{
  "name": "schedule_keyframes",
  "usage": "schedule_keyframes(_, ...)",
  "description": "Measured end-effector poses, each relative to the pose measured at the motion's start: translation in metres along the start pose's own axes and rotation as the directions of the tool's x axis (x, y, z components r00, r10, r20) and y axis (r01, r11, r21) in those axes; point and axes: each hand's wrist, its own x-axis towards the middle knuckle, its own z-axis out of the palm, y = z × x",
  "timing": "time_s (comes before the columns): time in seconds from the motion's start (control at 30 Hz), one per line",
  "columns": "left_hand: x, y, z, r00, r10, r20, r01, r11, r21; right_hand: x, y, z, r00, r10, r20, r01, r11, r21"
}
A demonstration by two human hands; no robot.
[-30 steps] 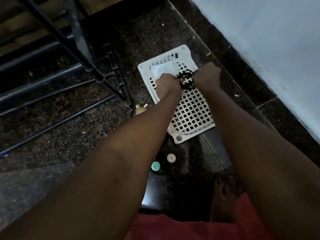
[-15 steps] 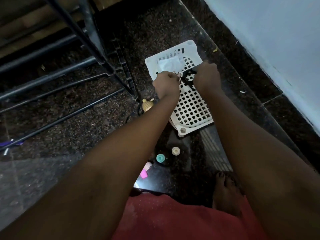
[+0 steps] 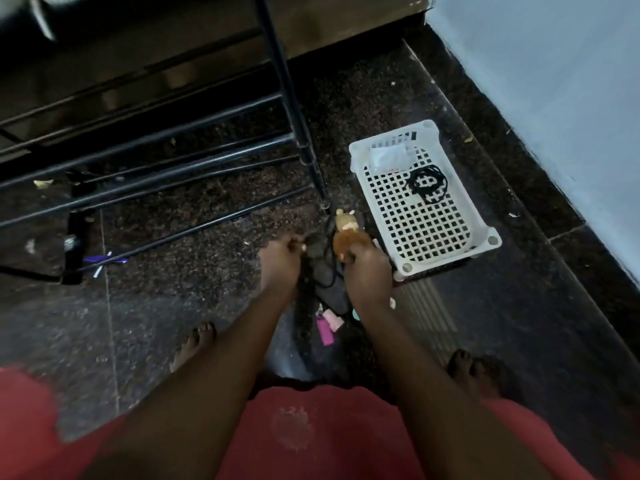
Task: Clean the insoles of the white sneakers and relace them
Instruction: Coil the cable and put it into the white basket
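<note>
Both hands have come back off the white basket (image 3: 388, 136) and dropped toward the floor (image 3: 173, 306) just to its left, and the black lace coil (image 3: 426, 183) they were working between them half a second ago now lies loose on the basket's grid, touched by neither. It was probably parked there so it keeps off the gritty floor and is easy to find when relacing begins (the basket stands upside down and serves as a small platform, with a pale packet (image 3: 389, 157) at its far end). The right hand (image 3: 369, 271) has its fingers curled round a small brown plush toy (image 3: 346, 233) beside the basket's near corner, seemingly lifting it out of the way. The left hand (image 3: 278, 259) has its fingers curled too, right at the edge of a dark object with a thin cord (image 3: 327, 275) between the two hands, but I cannot tell whether it grips anything, nor what that object is. Small pink items (image 3: 325, 330) lie just nearer the person, between the bare feet, and a black metal rack (image 3: 291, 98) stands to the left. No white sneakers or insoles are in view, so the cleaning and relacing look not yet started here; clearing the clutter seems the step in hand.
</note>
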Motion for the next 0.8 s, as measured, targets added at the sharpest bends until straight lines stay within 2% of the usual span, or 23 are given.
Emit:
schedule_keyframes(0.07, -0.007, -0.025, 0.003, 1.0, -0.01, -0.018, 0.011, 1.0, 0.028, -0.012, -0.001, 0.019, 0.985, 0.012, 0.171, 0.006, 0.995, -0.104)
schedule_keyframes(0.17, -0.008, -0.059, 0.009, 0.998, -0.047, -0.033, 0.05, 0.994, 0.096, -0.017, -0.009, 0.045, 0.957, -0.03, 0.29, 0.066, 0.992, -0.112)
schedule_keyframes(0.27, -0.005, -0.088, 0.018, 0.994, 0.076, 0.082, -0.088, 0.984, 0.156, -0.019, -0.019, 0.064, 0.944, -0.069, 0.324, 0.137, 0.972, -0.192)
schedule_keyframes(0.37, -0.004, -0.101, 0.015, 0.975, 0.194, 0.11, -0.21, 0.964, 0.163, -0.023, -0.025, 0.071, 0.925, -0.055, 0.375, 0.184, 0.931, -0.316)
schedule_keyframes(0.43, -0.002, -0.104, 0.01, 0.955, 0.262, 0.141, -0.289, 0.93, 0.229, -0.023, -0.026, 0.07, 0.914, -0.051, 0.403, 0.203, 0.916, -0.345)
schedule_keyframes(0.53, 0.002, -0.1, -0.002, 0.948, 0.243, 0.206, -0.298, 0.902, 0.312, -0.019, -0.033, 0.063, 0.902, -0.096, 0.422, 0.245, 0.917, -0.314)
schedule_keyframes(0.67, -0.006, -0.074, -0.021, 0.965, 0.134, 0.224, -0.166, 0.977, 0.132, -0.01, -0.052, 0.041, 0.902, -0.187, 0.388, 0.241, 0.966, -0.095)
schedule_keyframes(0.8, -0.028, -0.032, -0.059, 0.95, 0.165, 0.264, -0.124, 0.978, -0.165, -0.002, -0.085, -0.005, 0.914, -0.276, 0.297, 0.254, 0.961, 0.11)
